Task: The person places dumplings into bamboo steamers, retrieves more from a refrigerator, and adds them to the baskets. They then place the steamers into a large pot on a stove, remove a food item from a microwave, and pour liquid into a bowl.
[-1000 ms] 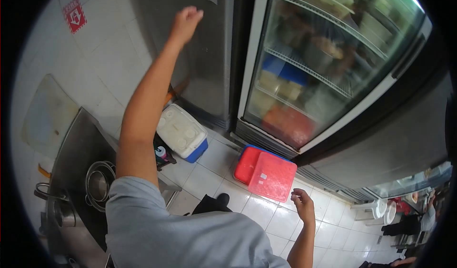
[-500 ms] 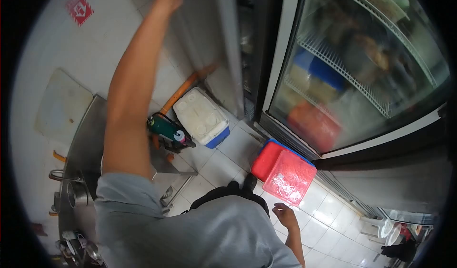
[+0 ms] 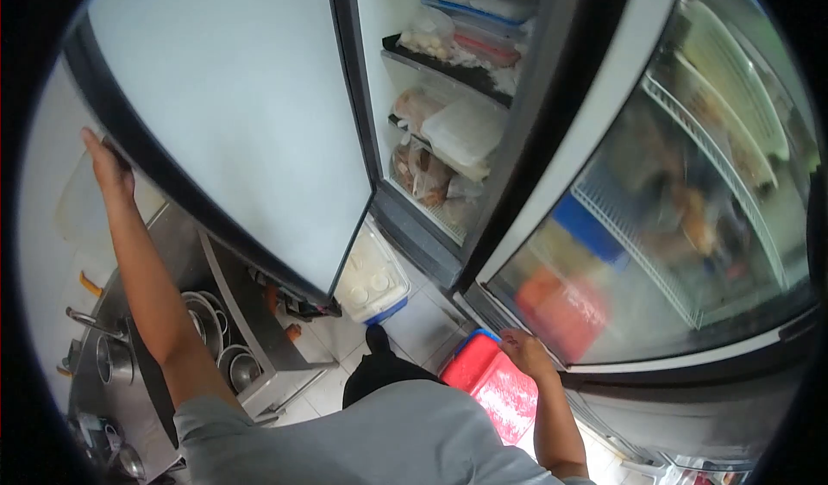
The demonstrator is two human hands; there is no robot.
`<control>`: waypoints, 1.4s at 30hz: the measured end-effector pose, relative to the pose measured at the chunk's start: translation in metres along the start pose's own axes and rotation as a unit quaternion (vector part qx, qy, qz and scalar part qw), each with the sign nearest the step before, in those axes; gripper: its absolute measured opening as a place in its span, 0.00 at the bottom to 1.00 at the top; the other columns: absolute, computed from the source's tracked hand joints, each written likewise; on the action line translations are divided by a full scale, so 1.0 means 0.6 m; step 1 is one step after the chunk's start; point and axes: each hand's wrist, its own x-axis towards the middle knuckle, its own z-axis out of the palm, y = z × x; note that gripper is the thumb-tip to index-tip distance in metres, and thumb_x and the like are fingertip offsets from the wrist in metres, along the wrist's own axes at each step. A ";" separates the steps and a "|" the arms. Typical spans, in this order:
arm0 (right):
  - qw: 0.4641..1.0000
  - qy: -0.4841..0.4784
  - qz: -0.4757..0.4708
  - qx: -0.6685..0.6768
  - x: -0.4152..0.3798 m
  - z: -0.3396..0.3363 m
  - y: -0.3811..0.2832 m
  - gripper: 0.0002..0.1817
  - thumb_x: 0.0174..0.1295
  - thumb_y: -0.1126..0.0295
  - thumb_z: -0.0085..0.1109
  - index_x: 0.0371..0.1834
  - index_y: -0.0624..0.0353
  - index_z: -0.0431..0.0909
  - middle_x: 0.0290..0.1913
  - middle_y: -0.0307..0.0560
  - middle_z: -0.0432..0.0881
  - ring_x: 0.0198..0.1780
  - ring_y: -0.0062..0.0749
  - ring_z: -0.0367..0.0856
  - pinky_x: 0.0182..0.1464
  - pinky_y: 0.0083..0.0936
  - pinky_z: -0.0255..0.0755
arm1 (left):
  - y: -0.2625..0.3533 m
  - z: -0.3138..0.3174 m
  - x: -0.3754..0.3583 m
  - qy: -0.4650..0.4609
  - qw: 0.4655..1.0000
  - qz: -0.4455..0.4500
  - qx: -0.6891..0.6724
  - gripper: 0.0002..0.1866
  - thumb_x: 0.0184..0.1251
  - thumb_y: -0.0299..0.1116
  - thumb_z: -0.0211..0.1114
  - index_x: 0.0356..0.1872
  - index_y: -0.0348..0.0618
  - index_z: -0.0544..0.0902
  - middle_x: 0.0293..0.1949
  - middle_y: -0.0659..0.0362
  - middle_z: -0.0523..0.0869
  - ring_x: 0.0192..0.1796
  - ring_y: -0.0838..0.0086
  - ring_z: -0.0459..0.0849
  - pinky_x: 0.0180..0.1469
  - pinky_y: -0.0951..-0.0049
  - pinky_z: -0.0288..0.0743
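i note the left hand (image 3: pixel 108 168) clamped on the outer edge of the fridge door (image 3: pixel 233 114), which stands swung wide to the left with its white inner face toward me. the fridge interior (image 3: pixel 448 114) is exposed: i see bagged food and a clear lidded container (image 3: pixel 466 131) on the shelves. the right hand (image 3: pixel 524 353) hangs low with fingers loosely curled, grasping nothing, just above the red bins (image 3: pixel 492 386) on the floor. i record a white cooler (image 3: pixel 373 278) below the door, a glass-door fridge (image 3: pixel 690 192) to the right, and metal bowls (image 3: pixel 207 321) at lower left.
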 end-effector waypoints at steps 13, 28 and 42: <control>0.939 0.148 -0.107 0.291 0.476 -0.137 -0.363 0.15 0.63 0.65 0.55 0.47 0.65 0.76 0.38 0.41 0.80 0.42 0.26 0.78 0.47 0.25 0.72 | -0.080 -0.028 -0.010 0.147 0.744 0.639 0.130 0.25 0.67 0.46 0.44 0.53 0.34 0.71 0.56 0.36 0.71 0.61 0.48 0.69 0.60 0.42 0.64; 0.571 0.370 -0.105 0.726 0.863 -0.397 -0.460 0.20 0.61 0.74 0.52 0.55 0.67 0.61 0.53 0.54 0.63 0.54 0.49 0.68 0.60 0.40 0.68 | -0.398 0.149 -0.131 -0.407 0.878 0.181 0.175 0.08 0.55 0.22 0.59 0.36 0.33 0.80 0.49 0.48 0.77 0.40 0.66 0.81 0.44 0.69 0.76; 0.546 0.303 -0.087 0.776 0.866 -0.424 -0.443 0.23 0.62 0.72 0.48 0.59 0.65 0.56 0.62 0.61 0.55 0.60 0.53 0.62 0.67 0.43 0.57 | -0.497 0.267 -0.137 -0.457 0.881 0.069 0.103 0.05 0.58 0.21 0.60 0.34 0.35 0.82 0.49 0.52 0.78 0.40 0.69 0.80 0.43 0.73 0.74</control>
